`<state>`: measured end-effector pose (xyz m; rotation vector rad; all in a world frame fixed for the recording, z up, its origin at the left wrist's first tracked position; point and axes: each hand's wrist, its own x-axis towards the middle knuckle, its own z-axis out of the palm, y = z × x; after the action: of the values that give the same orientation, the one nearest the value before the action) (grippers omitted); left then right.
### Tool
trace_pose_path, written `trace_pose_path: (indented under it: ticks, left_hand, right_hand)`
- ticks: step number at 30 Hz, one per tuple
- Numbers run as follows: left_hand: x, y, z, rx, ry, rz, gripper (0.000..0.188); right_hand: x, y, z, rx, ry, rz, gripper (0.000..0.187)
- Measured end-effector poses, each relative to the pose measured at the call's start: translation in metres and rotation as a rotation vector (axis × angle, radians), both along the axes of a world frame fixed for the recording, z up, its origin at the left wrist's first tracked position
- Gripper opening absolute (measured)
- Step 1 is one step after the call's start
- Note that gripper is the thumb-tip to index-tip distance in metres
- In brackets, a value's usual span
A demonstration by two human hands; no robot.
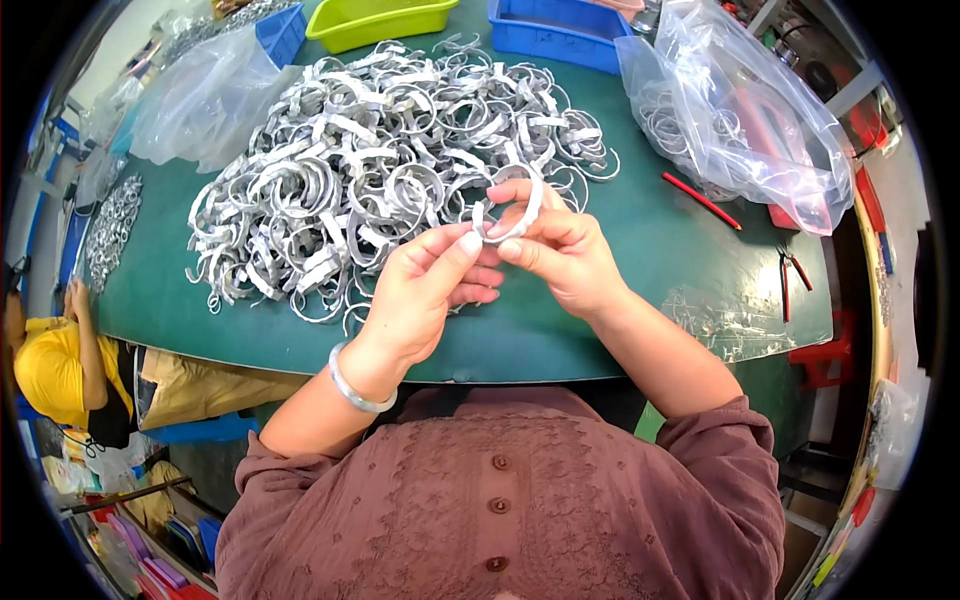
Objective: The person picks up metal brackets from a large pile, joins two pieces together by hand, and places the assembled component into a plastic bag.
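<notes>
Between my two hands is a silver-grey open cuff bracelet (pixel 533 202), raised over the near edge of a big heap of similar bracelets (pixel 370 150). My right hand (pixel 565 250) is closed around the cuff's right side, thumb in front and fingers behind and through it. My left hand (pixel 425 285) pinches the cuff's left end between thumb and forefinger, its other fingers curled below. A pale bangle (pixel 355 385) circles my left wrist. The fingertips partly hide the bracelet's lower ends.
The heap lies on a green table (pixel 500 345). Behind it stand a yellow-green tray (pixel 380 25) and a blue tray (pixel 560 35). Clear plastic bags (pixel 210 110) flank it. A red pen (pixel 700 200) and red-handled pliers (pixel 786 285) lie right. A person in yellow (pixel 60 370) sits far left.
</notes>
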<state>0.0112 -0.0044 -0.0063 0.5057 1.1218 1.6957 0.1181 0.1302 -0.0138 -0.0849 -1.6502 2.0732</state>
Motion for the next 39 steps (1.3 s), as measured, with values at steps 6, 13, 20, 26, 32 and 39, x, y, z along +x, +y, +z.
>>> trace_pose_path:
  ticks: [6, 13, 20, 26, 32, 39]
  left_hand:
    - [0.001, 0.002, 0.002, 0.047, -0.101, 0.093, 0.02]
    - [-0.009, -0.006, -0.005, 0.045, 0.259, 0.147, 0.02]
    - [-0.01, -0.008, -0.006, 0.073, 0.044, 0.072, 0.024]
    - [-0.01, -0.006, -0.007, 0.071, 0.046, 0.06, 0.023]
    - [-0.013, -0.007, -0.009, 0.016, 0.018, 0.092, 0.021]
    - [-0.013, -0.007, -0.007, 0.027, -0.025, 0.08, 0.019]
  right_hand:
    - [-0.002, 0.004, -0.007, 0.578, 0.065, -0.073, 0.024]
    - [0.015, 0.018, 0.007, -0.101, -0.246, 0.119, 0.031]
    - [0.015, 0.018, 0.004, -0.188, -0.252, 0.052, 0.021]
    - [0.016, 0.019, 0.004, -0.263, -0.236, 0.074, 0.022]
    - [0.015, 0.019, 0.004, -0.297, -0.21, 0.121, 0.024]
    - [0.016, 0.019, 0.003, -0.302, -0.222, 0.126, 0.025]
